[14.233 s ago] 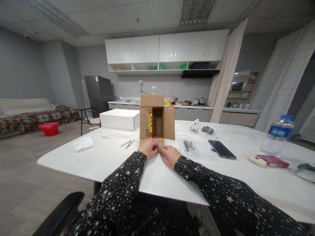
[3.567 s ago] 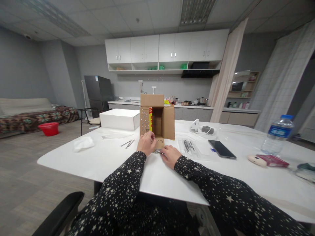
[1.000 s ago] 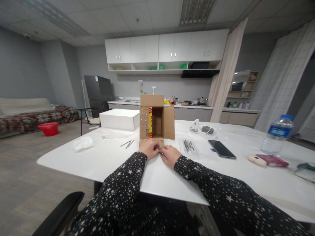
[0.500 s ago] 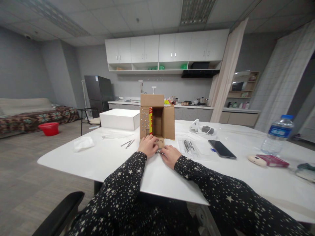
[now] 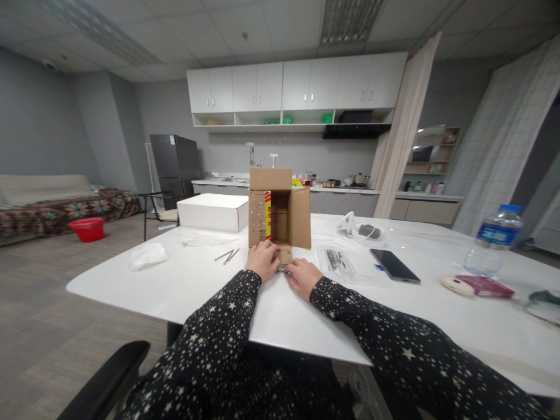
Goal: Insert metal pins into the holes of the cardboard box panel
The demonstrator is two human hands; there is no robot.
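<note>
An upright cardboard box (image 5: 282,219) stands in front of me with its flaps open; small silvery dots stud its left flap (image 5: 257,216). Its lower flap (image 5: 286,254) lies toward me. My left hand (image 5: 262,261) rests at that flap, fingers bent. Close by on the right, my right hand (image 5: 303,276) has its fingers curled inward. Between both sets of fingertips lies a small row of thin silvery nails (image 5: 282,268), partly covered by the fingers. More long nails (image 5: 228,255) lie loose on the table to the left.
On the white table (image 5: 153,297) are a white box (image 5: 213,211), crumpled tissue (image 5: 149,255), a clear case with dark small parts (image 5: 336,262), a phone (image 5: 394,265), a white corded device (image 5: 361,227), a water bottle (image 5: 493,239) and a dark red box (image 5: 492,286).
</note>
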